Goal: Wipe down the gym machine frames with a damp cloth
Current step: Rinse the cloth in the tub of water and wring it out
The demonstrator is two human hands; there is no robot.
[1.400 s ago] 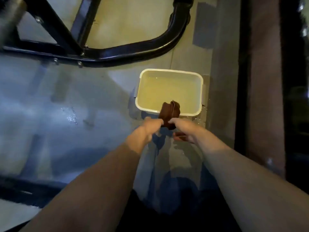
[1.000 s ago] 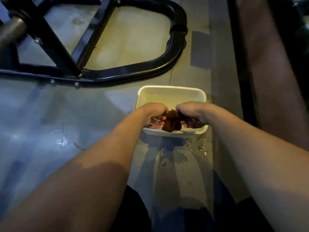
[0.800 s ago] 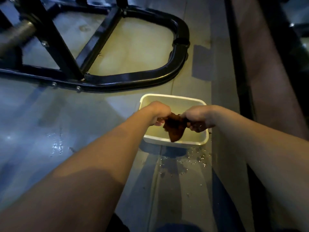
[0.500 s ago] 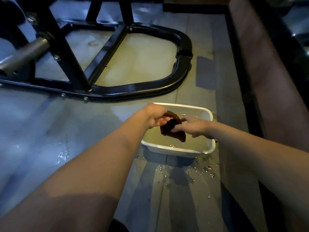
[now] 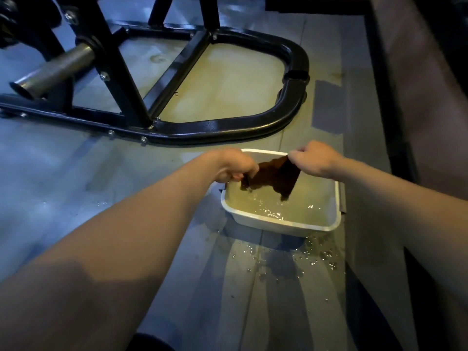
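A dark brown cloth [image 5: 274,177] hangs spread out over a white plastic tub [image 5: 283,222] of yellowish water on the floor. My left hand [image 5: 234,167] grips the cloth's left edge, and my right hand [image 5: 312,158] pinches its upper right corner. The lower tip of the cloth touches or nearly touches the water. Beyond the tub lies the black tubular base of the gym machine frame [image 5: 228,126], curving round at the right.
A steel weight peg [image 5: 54,70] sticks out from the frame at upper left. Water drops [image 5: 288,257] speckle the grey floor in front of the tub. A dark rail and a brownish wall [image 5: 415,102] run along the right side.
The cloth was bunched and twisted between both hands. Now my hands have moved apart and the cloth is stretched open over the tub. The view has tilted up, showing more of the frame.
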